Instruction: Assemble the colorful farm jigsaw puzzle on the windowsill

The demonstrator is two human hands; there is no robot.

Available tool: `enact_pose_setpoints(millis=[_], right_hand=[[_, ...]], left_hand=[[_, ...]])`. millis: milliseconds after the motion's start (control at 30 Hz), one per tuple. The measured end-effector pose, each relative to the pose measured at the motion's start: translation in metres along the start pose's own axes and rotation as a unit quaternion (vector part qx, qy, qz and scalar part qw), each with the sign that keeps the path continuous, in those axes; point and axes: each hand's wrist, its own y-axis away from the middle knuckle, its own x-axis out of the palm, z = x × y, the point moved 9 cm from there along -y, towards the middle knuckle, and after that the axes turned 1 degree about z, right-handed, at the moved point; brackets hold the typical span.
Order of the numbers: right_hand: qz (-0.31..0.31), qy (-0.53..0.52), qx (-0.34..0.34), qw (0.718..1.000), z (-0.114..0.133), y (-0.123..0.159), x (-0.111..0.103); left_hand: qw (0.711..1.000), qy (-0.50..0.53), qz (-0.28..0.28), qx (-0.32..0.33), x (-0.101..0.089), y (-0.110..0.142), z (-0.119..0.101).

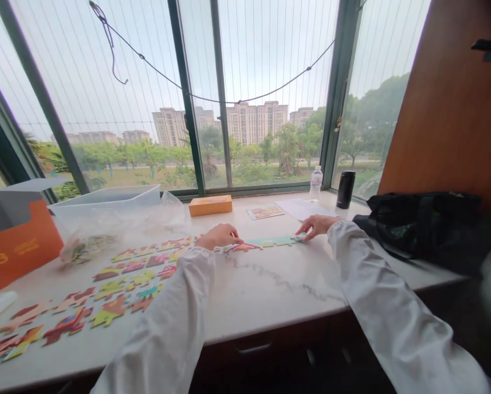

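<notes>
A narrow strip of joined jigsaw puzzle pieces (273,241), mostly pale green with a red and orange patch at the left, lies flat on the white table. My left hand (219,236) is at its left end, fingers closed together on the edge pieces. At the opposite end, my right hand (318,225) pinches a small pale puzzle piece (298,238) against the strip. Several loose puzzle pieces (108,311), green, pink, brown and red, lie spread in rows to the left. My left sleeve hides some of them.
An orange and grey box (19,241), a white bin (105,200) and a clear plastic bag of pieces (91,246) stand left. Behind the strip are an orange box (210,205) and a picture card (265,212). A bottle (316,184), black tumbler (346,189) and black bag (421,227) are right.
</notes>
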Motion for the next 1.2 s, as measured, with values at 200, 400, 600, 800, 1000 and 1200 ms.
enact_pose_setpoints(millis=[200,400,600,800,1000,1200], right_hand=[[-0.011,0.011,-0.03,0.999,0.018,0.0,0.002],[-0.02,-0.005,-0.046,0.999,0.02,-0.001,0.002],[-0.005,-0.006,-0.047,0.999,0.015,-0.005,0.007],[0.005,-0.006,-0.047,0.999,0.012,-0.007,0.009],[-0.012,-0.011,-0.051,0.999,0.015,-0.007,0.008],[-0.042,-0.006,-0.064,0.997,0.025,-0.007,0.005]], left_hand=[[0.999,-0.006,0.035,-0.011,0.001,0.01,-0.001],[0.999,0.003,-0.004,-0.053,-0.007,0.008,0.013],[0.99,-0.02,-0.04,-0.132,-0.019,0.008,0.054],[0.985,-0.017,-0.001,-0.171,-0.009,0.009,0.083],[0.983,0.008,0.031,-0.181,0.0,0.011,0.089],[0.978,0.015,0.018,-0.21,-0.002,0.013,0.098]])
